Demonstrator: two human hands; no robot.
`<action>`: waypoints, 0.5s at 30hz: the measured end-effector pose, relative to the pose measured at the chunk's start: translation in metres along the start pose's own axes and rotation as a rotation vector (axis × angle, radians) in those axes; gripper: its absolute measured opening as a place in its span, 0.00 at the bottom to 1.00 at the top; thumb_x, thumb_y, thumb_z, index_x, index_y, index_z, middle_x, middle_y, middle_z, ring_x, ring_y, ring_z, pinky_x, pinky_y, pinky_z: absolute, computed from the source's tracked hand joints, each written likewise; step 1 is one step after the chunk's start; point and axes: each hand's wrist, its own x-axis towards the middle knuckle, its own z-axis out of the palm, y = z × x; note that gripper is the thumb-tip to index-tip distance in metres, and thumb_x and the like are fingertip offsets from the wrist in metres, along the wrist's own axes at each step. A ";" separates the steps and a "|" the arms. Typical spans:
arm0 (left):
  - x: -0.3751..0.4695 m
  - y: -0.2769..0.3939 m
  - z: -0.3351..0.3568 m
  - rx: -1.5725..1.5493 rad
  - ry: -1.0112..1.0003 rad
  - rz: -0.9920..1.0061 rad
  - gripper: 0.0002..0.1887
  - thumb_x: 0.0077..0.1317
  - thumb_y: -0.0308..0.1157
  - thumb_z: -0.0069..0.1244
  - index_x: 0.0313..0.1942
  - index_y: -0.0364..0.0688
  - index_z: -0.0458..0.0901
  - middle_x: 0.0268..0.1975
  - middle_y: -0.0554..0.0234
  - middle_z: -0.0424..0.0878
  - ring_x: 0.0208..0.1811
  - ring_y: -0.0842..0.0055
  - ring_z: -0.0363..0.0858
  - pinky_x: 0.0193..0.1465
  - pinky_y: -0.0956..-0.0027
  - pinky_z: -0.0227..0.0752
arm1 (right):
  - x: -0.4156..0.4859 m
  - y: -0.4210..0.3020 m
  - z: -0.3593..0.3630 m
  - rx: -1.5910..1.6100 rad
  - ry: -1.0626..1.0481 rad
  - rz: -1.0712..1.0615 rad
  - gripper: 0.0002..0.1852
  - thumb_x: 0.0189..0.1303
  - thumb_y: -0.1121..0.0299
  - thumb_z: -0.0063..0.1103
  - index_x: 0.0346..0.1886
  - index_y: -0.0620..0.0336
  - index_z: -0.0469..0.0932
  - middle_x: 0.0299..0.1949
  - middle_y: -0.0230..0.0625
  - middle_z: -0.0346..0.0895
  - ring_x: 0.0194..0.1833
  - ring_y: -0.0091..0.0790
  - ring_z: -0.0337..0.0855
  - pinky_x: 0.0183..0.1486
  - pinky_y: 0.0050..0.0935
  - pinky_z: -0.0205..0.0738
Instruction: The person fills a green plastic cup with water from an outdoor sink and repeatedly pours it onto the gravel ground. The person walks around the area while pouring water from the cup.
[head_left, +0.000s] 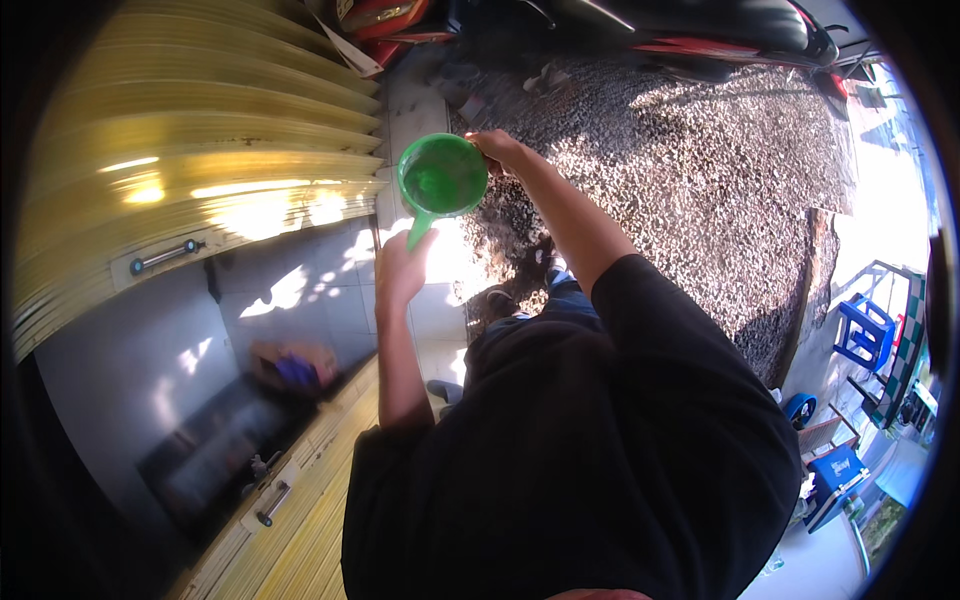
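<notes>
A green plastic water dipper (442, 176) is held out in front of my body, its round mouth facing up towards me. Around its short handle my left hand (403, 266) is closed. On the far right of the rim, my right hand (495, 150) grips the dipper's side; some of its fingers are hidden behind the wall. Inside, the bowl looks wet or cloudy, but how much it contains I cannot tell. Below the dipper lie pale floor tiles (439, 311) in bright sunlight, bordering pebbled ground.
Yellow corrugated folding doors (247, 112) with metal handles stand at my left, opening onto a tiled room. Motorbikes (720, 30) are parked across the far side of the pebbled ground (675, 165). To the right are a blue plastic stool (866, 334) and a blue cooler box (834, 480).
</notes>
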 end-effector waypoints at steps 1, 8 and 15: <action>0.005 0.012 0.001 0.025 -0.019 0.003 0.24 0.68 0.52 0.55 0.35 0.34 0.82 0.27 0.48 0.82 0.31 0.56 0.81 0.37 0.55 0.71 | -0.002 -0.001 -0.006 0.149 0.017 -0.029 0.16 0.71 0.63 0.53 0.32 0.65 0.84 0.27 0.40 0.83 0.19 0.32 0.81 0.18 0.32 0.73; 0.042 0.071 0.021 0.100 -0.054 0.096 0.25 0.69 0.54 0.53 0.36 0.36 0.83 0.30 0.44 0.85 0.35 0.49 0.85 0.41 0.51 0.73 | 0.010 0.010 -0.064 0.659 0.064 -0.178 0.10 0.70 0.66 0.56 0.42 0.58 0.86 0.36 0.36 0.85 0.32 0.30 0.87 0.33 0.33 0.84; 0.087 0.083 0.036 -0.082 -0.119 0.269 0.26 0.68 0.54 0.57 0.33 0.34 0.83 0.22 0.54 0.79 0.25 0.68 0.79 0.34 0.61 0.72 | 0.007 0.023 -0.123 0.575 0.046 -0.499 0.18 0.73 0.51 0.51 0.51 0.55 0.77 0.45 0.35 0.82 0.41 0.37 0.84 0.44 0.42 0.82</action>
